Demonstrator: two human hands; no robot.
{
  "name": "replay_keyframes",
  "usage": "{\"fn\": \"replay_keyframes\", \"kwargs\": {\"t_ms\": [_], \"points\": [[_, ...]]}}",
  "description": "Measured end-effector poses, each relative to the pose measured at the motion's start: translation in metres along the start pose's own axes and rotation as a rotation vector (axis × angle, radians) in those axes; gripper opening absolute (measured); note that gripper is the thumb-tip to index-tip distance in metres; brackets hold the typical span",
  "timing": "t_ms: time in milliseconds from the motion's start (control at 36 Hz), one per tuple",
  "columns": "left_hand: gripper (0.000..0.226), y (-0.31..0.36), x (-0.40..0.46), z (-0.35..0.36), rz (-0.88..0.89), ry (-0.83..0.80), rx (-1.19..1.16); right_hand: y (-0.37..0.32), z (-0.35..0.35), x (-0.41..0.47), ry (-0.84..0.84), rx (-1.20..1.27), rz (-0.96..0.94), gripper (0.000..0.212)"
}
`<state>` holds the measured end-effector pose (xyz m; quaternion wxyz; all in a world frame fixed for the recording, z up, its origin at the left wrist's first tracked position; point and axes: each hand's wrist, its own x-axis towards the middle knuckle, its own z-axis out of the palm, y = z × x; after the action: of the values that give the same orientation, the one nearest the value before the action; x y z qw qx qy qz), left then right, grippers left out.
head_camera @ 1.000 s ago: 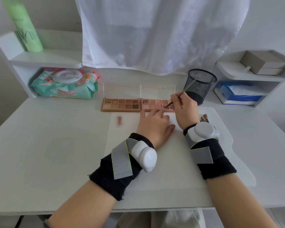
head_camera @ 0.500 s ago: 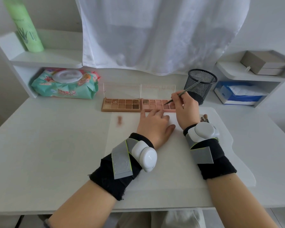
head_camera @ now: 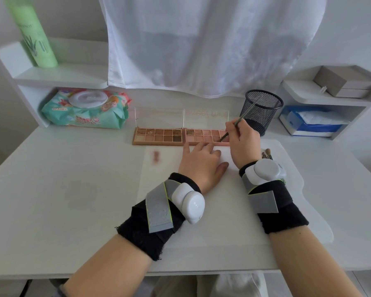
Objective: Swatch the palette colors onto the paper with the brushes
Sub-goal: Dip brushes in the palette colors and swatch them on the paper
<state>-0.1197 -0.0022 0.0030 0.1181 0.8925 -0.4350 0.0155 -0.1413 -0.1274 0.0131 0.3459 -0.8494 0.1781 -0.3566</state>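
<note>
White desk, paper, white curtain behind.

Single head-worn wide-angle view, looking forward and down, close over white desk; shelves at far edge.

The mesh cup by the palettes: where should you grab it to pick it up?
Probably around the upper wall of the mesh cup, just under its rim, coming from the front right. It stands upright and round, so fingers wrap it easily. The right hand and brush crowd its left side.
</note>
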Motion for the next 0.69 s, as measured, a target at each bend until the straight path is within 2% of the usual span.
{"fn": "replay_keyframes", "kwargs": {"t_ms": [222, 417, 583, 694], "points": [[0.044, 0.0, 0.0, -0.001, 0.005, 0.011, -0.001, -0.001, 0.0, 0.0, 0.0, -0.003, 0.017, 0.023], [0.047, 0.0, -0.005, -0.005, 0.015, -0.053, -0.026, -0.009, -0.006, 0.001, 0.102, 0.07, 0.049, 0.023], [0.052, -0.019, -0.034, -0.017, 0.081, -0.133, -0.07, -0.03, -0.007, -0.005, 0.037, 0.097, 0.049, 0.022], [0.053, -0.042, -0.061, -0.024, 0.111, -0.091, -0.043, -0.051, 0.006, -0.015, -0.031, 0.151, 0.04, 0.02]]}}
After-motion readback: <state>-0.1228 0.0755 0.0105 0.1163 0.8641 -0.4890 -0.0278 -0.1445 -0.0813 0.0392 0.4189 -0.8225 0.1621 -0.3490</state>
